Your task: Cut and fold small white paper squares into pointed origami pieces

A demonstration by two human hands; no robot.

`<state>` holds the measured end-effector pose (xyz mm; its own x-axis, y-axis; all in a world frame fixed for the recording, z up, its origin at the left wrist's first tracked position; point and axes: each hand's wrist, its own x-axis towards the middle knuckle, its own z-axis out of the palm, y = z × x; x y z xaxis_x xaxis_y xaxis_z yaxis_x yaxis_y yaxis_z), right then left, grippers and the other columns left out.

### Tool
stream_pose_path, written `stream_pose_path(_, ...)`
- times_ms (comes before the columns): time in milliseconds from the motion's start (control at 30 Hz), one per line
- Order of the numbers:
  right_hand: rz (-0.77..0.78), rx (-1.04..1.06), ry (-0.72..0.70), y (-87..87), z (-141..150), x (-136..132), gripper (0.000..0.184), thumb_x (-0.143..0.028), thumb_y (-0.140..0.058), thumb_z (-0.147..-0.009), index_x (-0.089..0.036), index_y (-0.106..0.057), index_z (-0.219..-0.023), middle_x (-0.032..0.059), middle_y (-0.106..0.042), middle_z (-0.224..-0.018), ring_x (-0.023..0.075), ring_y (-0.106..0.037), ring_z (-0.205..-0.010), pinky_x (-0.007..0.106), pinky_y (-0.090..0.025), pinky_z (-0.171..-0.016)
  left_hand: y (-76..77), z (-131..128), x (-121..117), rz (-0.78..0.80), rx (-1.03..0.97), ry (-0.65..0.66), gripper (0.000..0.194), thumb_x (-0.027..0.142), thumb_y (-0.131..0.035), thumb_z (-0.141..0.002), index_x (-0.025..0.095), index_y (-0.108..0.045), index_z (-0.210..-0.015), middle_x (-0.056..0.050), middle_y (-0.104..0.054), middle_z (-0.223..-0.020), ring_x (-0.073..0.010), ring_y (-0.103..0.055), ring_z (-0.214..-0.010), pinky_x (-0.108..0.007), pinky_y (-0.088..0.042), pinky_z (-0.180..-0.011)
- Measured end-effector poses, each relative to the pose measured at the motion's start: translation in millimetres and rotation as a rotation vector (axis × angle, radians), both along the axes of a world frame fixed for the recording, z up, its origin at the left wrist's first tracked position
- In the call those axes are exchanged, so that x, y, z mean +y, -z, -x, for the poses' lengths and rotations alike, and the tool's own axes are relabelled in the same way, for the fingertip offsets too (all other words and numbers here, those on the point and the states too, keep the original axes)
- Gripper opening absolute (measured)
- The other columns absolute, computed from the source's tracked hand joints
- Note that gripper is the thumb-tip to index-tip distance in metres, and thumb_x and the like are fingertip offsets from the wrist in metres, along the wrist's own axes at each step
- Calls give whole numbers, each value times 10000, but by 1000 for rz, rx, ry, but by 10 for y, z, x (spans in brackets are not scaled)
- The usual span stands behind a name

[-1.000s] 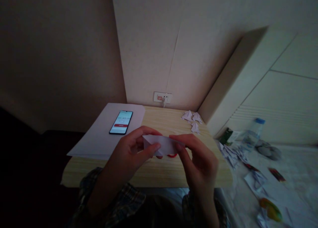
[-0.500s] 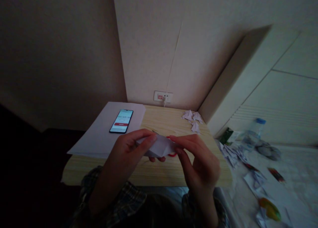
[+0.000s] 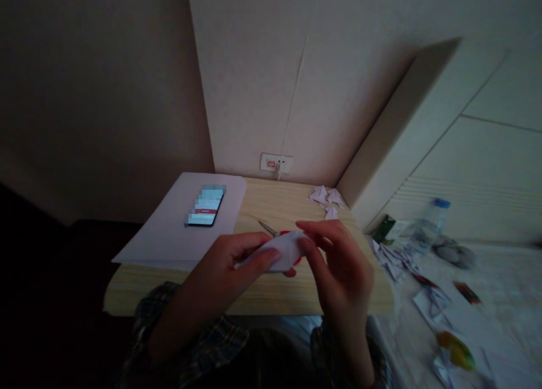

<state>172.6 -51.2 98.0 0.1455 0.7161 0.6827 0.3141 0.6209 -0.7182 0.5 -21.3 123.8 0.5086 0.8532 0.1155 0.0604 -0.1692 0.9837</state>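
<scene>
Left hand (image 3: 220, 267): you're pinching folded paper (image 3: 287, 252) above table (image 3: 271, 200), likely steadying it | Right hand (image 3: 345, 267): touching paper's 2 o'clock end, can't tell if gripping | Phone (image 3: 209, 208): 10 o'clock of paper, face up, presumably for glancing

The left hand (image 3: 243, 259) and right hand (image 3: 339, 259) are bare. Below the left hand, a loose dark plaid sleeve (image 3: 221, 335) shows pale crossing lines. A similar cuff (image 3: 317, 344) shows below the right hand.

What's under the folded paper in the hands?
Scissors: the blades and bits of red handle show past the folded paper; the rest is covered.
</scene>
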Motion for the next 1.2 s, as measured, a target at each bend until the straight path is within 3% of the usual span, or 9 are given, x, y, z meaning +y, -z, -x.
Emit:
stream_pose_path(133,133,213,-71,-34,16,0,265,-104,-690,-891,-335,-754,-1005,-58,-718,-854,95,-654,-721,186,-514,-619,14,-11,-7,61,1,3,106,282,-671,-897,244,-766,-872,70,-819,-844,-136,-739,-821,-185,-507,-750)
stream_pose_path(267,259,287,-164,-59,8,2,172,-165,-756,-840,-296,-734,-951,-53,-717,-837,117,-665,-750,212,-527,-668,57,-25,-7,150,-74,-78,99,335,-669,-904,238,-681,-889,57,-808,-752,-158,-748,-767,-220,-518,-732)
stream_pose_path(400,281,229,-201,-57,7,18,101,-200,-723,-874,-242,-689,-788,-37,-650,-766,137,-619,-741,250,-492,-670,71,-26,3,38,-94,-180,99,288,-667,-886,243,-659,-798,53,-761,-729,-166,-721,-760,-239,-516,-717)
stream_pose_path(600,25,40,-102,-36,27,6,216,-48,-663,-857,-261,-696,-868,-13,-638,-863,168,-597,-849,294,-480,-741,48,-17,50,-191,-96,-234,18,233,-724,-794,236,-733,-810,-8,-752,-985,-203,-680,-1031,-278,-519,-914)
stream_pose_path(700,-224,-104,81,-31,7,-26,280,-1,-654,-844,-264,-714,-920,0,-631,-857,172,-591,-805,301,-483,-681,29,-35,40,-112,-116,-376,135,270,-722,-828,212,-708,-950,-41,-721,-1089,-199,-680,-1029,-275,-556,-862)
stream_pose_path(800,-376,-293,185,-43,-15,-55,284,-5,-625,-861,-259,-708,-957,7,-655,-852,176,-594,-763,316,-486,-630,5,-52,-5,47,-229,-374,236,375,-655,-916,189,-680,-1060,-70,-747,-1100,-190,-715,-951,-271,-576,-810)
stream_pose_path(933,-390,-437,118,-51,-29,-65,280,-40,-535,-928,-252,-700,-1006,33,-722,-912,202,-634,-812,368,-520,-697,-6,-34,-35,114,-269,-333,388,316,-771,-819,216,-661,-1177,-76,-790,-1079,-229,-741,-992,-263,-586,-772)
stream_pose_path(1100,-287,-421,-18,-34,-49,-66,206,-105,-555,-973,-230,-705,-1038,31,-719,-925,194,-627,-862,347,-524,-739,-31,-22,-48,97,-283,-360,469,190,-795,-760,237,-625,-1194,-39,-804,-1005,-186,-766,-841,-239,-589,-718)
stream_pose_path(1200,-289,-455,-13,-39,-44,-62,215,-148,-538,-1002,-228,-726,-1067,33,-694,-934,191,-613,-875,344,-529,-748,-71,-49,-89,166,-332,-346,508,178,-813,-729,231,-607,-1190,-16,-799,-936,-150,-759,-754,-216,-581,-695)
